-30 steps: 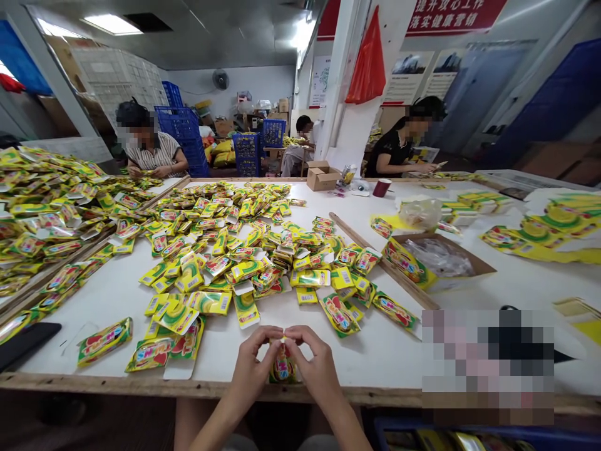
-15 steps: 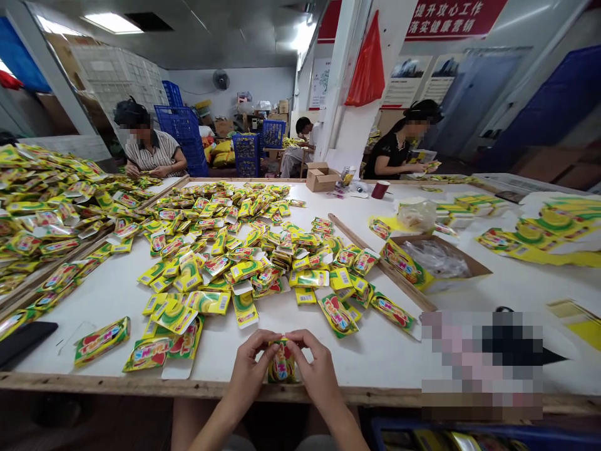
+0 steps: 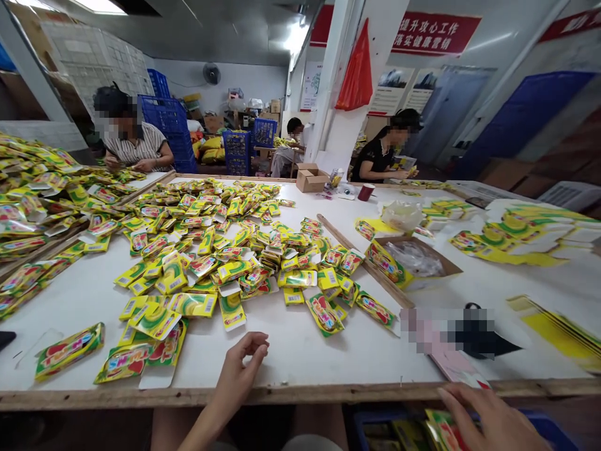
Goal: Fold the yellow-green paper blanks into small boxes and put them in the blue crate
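Note:
My left hand (image 3: 241, 363) is over the white table near its front edge, fingers loosely curled and thumb apart, with nothing in it. Off the table's front edge at lower right, my right hand (image 3: 493, 416) has its fingers apart above a blue crate (image 3: 547, 426). A small yellow-green candy box (image 3: 441, 429) is in the crate just below its fingers; whether they touch cannot be made out. Nearest my left hand on the table is an open-flapped box (image 3: 231, 311), at the front of a heap of like boxes (image 3: 248, 269).
Two larger boxes (image 3: 124, 362) lie at front left. A wooden strip (image 3: 361, 257) divides the table. Right of it are an open carton of clear plastic bags (image 3: 417, 258), a pink item (image 3: 446, 354) and flat yellow cartons (image 3: 558, 332). Several co-workers sit beyond the table.
Both hands were together on a small box at the table's front edge. My right hand has moved right and down to the crate, and the box has left that spot. The view has turned right.

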### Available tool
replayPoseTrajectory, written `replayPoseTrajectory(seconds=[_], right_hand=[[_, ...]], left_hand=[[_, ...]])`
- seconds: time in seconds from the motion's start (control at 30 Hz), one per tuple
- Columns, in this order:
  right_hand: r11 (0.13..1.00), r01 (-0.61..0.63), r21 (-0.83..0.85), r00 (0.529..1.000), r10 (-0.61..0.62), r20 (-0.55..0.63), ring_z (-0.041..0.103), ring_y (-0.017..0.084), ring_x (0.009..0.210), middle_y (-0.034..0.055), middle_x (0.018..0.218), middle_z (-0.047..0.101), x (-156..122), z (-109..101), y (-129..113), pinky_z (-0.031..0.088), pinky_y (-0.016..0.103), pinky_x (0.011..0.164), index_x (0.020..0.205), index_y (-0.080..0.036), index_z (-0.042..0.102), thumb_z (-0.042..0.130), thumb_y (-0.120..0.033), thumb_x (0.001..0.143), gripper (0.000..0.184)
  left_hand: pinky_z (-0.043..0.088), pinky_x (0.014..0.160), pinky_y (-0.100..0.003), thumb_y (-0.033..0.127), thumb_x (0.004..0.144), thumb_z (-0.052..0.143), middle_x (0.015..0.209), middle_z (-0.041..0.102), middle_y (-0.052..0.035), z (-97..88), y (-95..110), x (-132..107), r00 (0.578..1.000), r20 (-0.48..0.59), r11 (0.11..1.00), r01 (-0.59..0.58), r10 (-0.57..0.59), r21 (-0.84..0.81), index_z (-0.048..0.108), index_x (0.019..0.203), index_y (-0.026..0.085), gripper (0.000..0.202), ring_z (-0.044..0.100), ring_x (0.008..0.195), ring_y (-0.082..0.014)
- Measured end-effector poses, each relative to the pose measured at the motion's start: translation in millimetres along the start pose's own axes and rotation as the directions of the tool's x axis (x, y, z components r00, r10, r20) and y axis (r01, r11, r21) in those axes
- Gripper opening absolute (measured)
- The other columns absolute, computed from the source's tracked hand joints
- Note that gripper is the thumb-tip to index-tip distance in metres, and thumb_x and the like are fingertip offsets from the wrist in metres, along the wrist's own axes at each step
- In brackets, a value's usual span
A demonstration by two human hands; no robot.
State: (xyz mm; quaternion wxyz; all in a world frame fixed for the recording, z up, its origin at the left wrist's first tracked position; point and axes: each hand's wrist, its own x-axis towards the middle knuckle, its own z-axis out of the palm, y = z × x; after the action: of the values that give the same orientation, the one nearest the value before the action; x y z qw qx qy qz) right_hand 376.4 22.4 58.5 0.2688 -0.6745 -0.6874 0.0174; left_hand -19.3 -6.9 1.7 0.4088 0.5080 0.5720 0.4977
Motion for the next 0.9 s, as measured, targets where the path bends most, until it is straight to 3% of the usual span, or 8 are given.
replayPoseTrajectory(seconds=[0.03, 0.1, 0.27, 0.4, 0.53, 0.7, 0.8, 0.9], right_hand=[[1.0, 0.002, 0.004, 1.0, -0.002, -0.001, 0.066, 0.034, 0.071, 0.0118, 0.077, 0.073, -0.7, 1.5, 3.9, 0.051, 0.047, 0.069, 0.073, -0.024, 0.069, 0.05, -0.058, 0.074, 0.039], [0.993, 0.01, 0.116, 1.0, -0.01, 0.005, 0.067, 0.031, 0.08, 0.0113, 0.086, 0.073, 0.3, 21.1, -11.5, 0.052, 0.044, 0.074, 0.081, -0.023, 0.068, 0.049, -0.054, 0.078, 0.037], [0.949, 0.049, 0.312, 0.999, -0.039, -0.037, 0.062, 0.031, 0.099, 0.0139, 0.105, 0.07, 23.5, 107.9, -100.9, 0.049, 0.045, 0.086, 0.101, -0.018, 0.062, 0.049, -0.042, 0.08, 0.035], [0.957, 0.007, 0.291, 1.0, 0.0, -0.023, 0.06, 0.034, 0.1, 0.0151, 0.106, 0.068, 34.9, 144.9, -133.6, 0.046, 0.05, 0.083, 0.106, -0.017, 0.058, 0.047, -0.031, 0.077, 0.034], [0.891, -0.019, 0.454, 1.0, 0.023, -0.003, 0.063, 0.028, 0.088, 0.0125, 0.098, 0.066, 22.6, 147.3, -136.8, 0.05, 0.042, 0.075, 0.105, -0.018, 0.054, 0.047, -0.03, 0.078, 0.03], [0.761, -0.09, 0.643, 0.994, 0.033, 0.1, 0.057, 0.017, 0.058, 0.0015, 0.08, 0.061, -8.9, 129.7, -157.2, 0.051, 0.029, 0.057, 0.109, -0.02, 0.05, 0.052, -0.031, 0.081, 0.03], [0.659, -0.067, 0.749, 0.987, -0.065, 0.145, 0.059, 0.015, 0.06, -0.0008, 0.078, 0.061, -26.2, 122.9, -176.0, 0.052, 0.026, 0.059, 0.11, -0.022, 0.05, 0.055, -0.029, 0.084, 0.028], [0.603, -0.048, 0.796, 0.981, -0.122, 0.152, 0.064, 0.017, 0.073, 0.0022, 0.089, 0.065, -36.0, 122.9, -186.4, 0.054, 0.027, 0.068, 0.114, -0.023, 0.049, 0.055, -0.027, 0.087, 0.028]], left_hand=[[0.05, 0.082, -0.034, 0.041, 0.09, 0.054, 0.093, 0.071, -0.0072, 2.1, 1.2, 0.6, 1.0, 0.011, 1.0, -0.003, 0.003, 0.017, 0.064, 0.102, 0.019, 0.027, 0.066, 0.087, -0.0213], [0.05, 0.079, -0.034, 0.042, 0.09, 0.053, 0.092, 0.071, -0.0072, 5.2, 2.6, 0.6, 1.0, 0.025, 0.999, -0.008, 0.006, 0.048, 0.065, 0.101, 0.019, 0.027, 0.066, 0.086, -0.0216], [0.05, 0.076, -0.033, 0.042, 0.09, 0.053, 0.091, 0.072, -0.0072, -0.1, -0.7, -3.9, 1.0, 0.013, 0.996, -0.016, 0.015, 0.088, 0.065, 0.099, 0.019, 0.028, 0.066, 0.082, -0.0215], [0.051, 0.078, -0.033, 0.041, 0.09, 0.054, 0.091, 0.071, -0.0065, -5.8, -4.7, -6.4, 0.999, -0.013, 0.997, -0.033, 0.034, 0.068, 0.064, 0.101, 0.02, 0.026, 0.066, 0.082, -0.0209], [0.051, 0.08, -0.034, 0.038, 0.09, 0.054, 0.095, 0.068, -0.0063, -1.0, -5.8, -4.4, 0.997, -0.056, 0.997, -0.041, 0.045, 0.064, 0.058, 0.114, 0.022, 0.03, 0.065, 0.086, -0.0205], [0.051, 0.087, -0.037, 0.035, 0.088, 0.057, 0.113, 0.062, -0.0082, 14.9, 1.6, 0.0, 0.998, -0.047, 0.998, -0.053, 0.051, -0.046, 0.041, 0.13, 0.025, 0.045, 0.062, 0.1, -0.0208], [0.05, 0.09, -0.038, 0.033, 0.089, 0.057, 0.122, 0.059, -0.0091, 24.1, 9.7, 0.6, 0.996, 0.016, 0.986, -0.08, 0.083, -0.146, 0.036, 0.132, 0.027, 0.049, 0.061, 0.108, -0.0217], [0.052, 0.086, -0.036, 0.034, 0.091, 0.054, 0.117, 0.062, -0.0076, 28.0, 14.4, -1.3, 0.994, 0.075, 0.975, -0.059, 0.076, -0.213, 0.039, 0.13, 0.027, 0.041, 0.065, 0.101, -0.0212]])
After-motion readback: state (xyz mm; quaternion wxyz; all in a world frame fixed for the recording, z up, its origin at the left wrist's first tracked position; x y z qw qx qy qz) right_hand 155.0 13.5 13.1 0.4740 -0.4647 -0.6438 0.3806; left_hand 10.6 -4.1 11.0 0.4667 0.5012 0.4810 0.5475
